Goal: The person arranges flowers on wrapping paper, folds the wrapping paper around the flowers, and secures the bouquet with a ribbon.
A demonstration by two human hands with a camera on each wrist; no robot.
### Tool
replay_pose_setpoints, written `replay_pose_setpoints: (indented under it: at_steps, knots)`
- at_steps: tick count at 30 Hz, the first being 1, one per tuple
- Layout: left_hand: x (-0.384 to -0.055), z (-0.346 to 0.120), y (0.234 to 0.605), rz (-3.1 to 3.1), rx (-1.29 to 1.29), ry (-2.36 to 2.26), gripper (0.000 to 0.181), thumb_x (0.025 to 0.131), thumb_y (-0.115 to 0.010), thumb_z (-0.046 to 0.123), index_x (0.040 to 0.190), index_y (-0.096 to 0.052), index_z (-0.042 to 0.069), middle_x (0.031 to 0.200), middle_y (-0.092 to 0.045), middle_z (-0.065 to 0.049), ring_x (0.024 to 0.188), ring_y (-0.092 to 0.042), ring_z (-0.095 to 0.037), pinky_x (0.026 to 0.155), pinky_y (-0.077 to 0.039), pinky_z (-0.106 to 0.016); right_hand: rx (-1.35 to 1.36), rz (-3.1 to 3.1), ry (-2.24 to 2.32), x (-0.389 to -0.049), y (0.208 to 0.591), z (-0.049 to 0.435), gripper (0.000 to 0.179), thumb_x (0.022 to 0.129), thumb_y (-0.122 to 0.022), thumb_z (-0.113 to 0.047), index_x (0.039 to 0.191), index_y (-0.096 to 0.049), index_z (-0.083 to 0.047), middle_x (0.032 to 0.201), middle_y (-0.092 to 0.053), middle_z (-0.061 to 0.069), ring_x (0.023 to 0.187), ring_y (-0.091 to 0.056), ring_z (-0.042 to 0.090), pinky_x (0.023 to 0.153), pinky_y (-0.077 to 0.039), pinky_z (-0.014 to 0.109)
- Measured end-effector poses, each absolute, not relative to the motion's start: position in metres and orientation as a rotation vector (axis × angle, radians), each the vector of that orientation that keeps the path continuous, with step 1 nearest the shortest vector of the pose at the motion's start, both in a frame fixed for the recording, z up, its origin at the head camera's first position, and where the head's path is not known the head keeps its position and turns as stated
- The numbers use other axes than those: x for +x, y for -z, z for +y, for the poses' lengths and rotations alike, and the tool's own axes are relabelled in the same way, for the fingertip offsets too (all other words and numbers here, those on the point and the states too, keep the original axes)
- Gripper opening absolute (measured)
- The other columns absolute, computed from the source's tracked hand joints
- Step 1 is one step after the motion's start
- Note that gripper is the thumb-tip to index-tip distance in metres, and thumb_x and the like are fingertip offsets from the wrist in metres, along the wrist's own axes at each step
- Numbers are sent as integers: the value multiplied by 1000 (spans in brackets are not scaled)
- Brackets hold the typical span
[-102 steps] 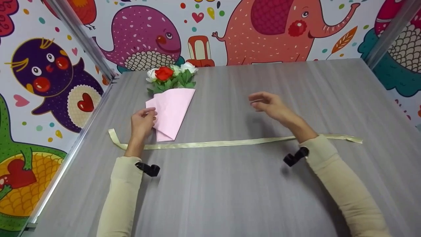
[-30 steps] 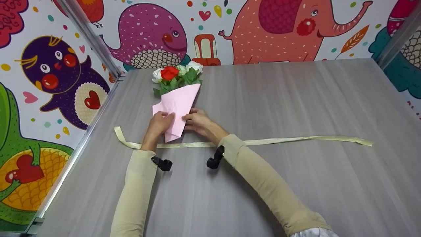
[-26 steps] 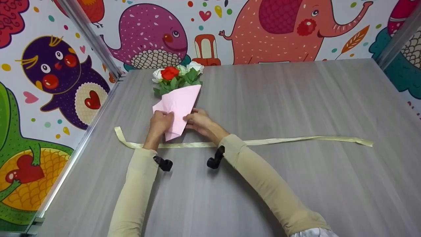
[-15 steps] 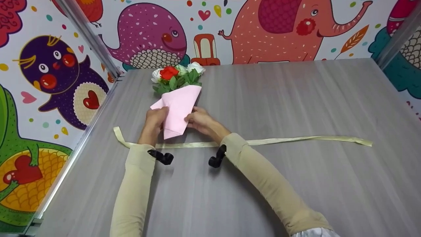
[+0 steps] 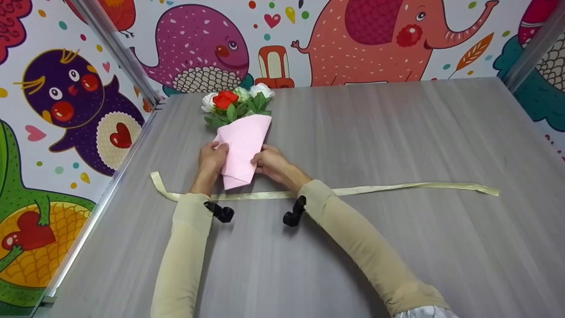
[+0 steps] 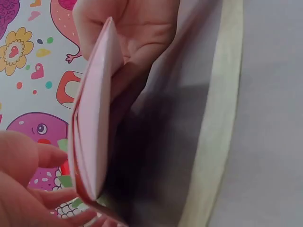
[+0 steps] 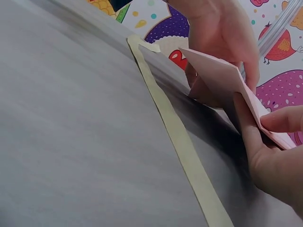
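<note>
A bouquet lies toward the back left of the table in the head view, its pink wrapping paper folded into a cone. From the top of the cone show a red rose, white roses and green leaves. My left hand grips the wrap's left edge, thumb on the front. On the opposite edge my right hand pinches the paper between thumb and fingers. Both wrist views show the folded lower end of the wrapping paper raised off the table. The flower stems are hidden inside.
A long pale yellow ribbon stretches across the table just in front of the bouquet, passing beneath both forearms. Its left end bends toward the back. Walls with cartoon animals and a metal frame post border the table.
My right hand has come from over the table's right part to the bouquet's right edge. The left hand has shifted its grip, and the left paper flap no longer sticks out as far.
</note>
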State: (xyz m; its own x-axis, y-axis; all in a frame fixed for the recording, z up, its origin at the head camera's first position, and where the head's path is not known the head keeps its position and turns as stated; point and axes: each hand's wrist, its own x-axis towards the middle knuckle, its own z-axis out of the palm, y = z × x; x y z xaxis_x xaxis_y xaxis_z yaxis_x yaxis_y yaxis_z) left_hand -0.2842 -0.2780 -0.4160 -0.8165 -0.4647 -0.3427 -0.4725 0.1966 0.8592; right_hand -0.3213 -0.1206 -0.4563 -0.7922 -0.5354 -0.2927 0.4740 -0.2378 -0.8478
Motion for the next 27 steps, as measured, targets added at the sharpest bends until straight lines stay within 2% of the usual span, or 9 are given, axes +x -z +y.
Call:
replay_pose_setpoints:
  at_steps: [5, 11, 14, 18, 23, 27]
  knots:
    - [-288, -279, 414, 2337, -953, -1829, 51, 104, -47, 27, 147, -45, 0, 152, -45, -17, 139, -45, -29, 118, -37, -39, -82, 1380, 2079, -322, 455, -119, 51, 86, -43, 18, 135, -40, 6, 79, -52, 5, 65, -53, 13, 68, -54, 30]
    - [-292, -284, 415, 2086, -970, -2098, 59, 101, -55, 25, 149, -40, -6, 153, -42, -17, 136, -44, -24, 119, -35, -36, -97, 1359, 2082, -324, 452, -117, 56, 86, -42, 17, 141, -39, 6, 86, -55, 7, 68, -56, 14, 70, -54, 31]
    - [-293, -286, 417, 2074, -949, -2091, 62, 101, -56, 25, 152, -36, -2, 153, -41, -16, 134, -45, -23, 117, -37, -36, -87, 1366, 2068, -324, 453, -115, 56, 86, -43, 17, 141, -40, 4, 87, -56, 7, 70, -57, 15, 68, -55, 31]
    - [-293, -287, 420, 2256, -935, -1890, 64, 102, -52, 30, 157, -29, 6, 161, -34, -15, 142, -42, -26, 119, -36, -39, -75, 1378, 2032, -324, 454, -113, 52, 87, -44, 15, 138, -42, 3, 86, -57, 7, 72, -60, 17, 66, -55, 31]
    - [-295, -288, 419, 2299, -888, -1858, 64, 104, -50, 33, 158, -27, 8, 163, -31, -14, 147, -39, -28, 120, -34, -40, -85, 1384, 2027, -323, 454, -112, 55, 86, -44, 15, 139, -41, 3, 90, -58, 7, 76, -61, 17, 69, -56, 31]
    - [-297, -289, 417, 2301, -804, -1868, 68, 104, -48, 37, 160, -21, 10, 166, -27, -9, 149, -35, -25, 121, -32, -39, -74, 1407, 2027, -324, 453, -110, 54, 86, -45, 15, 138, -43, 3, 86, -58, 6, 74, -61, 16, 68, -56, 31]
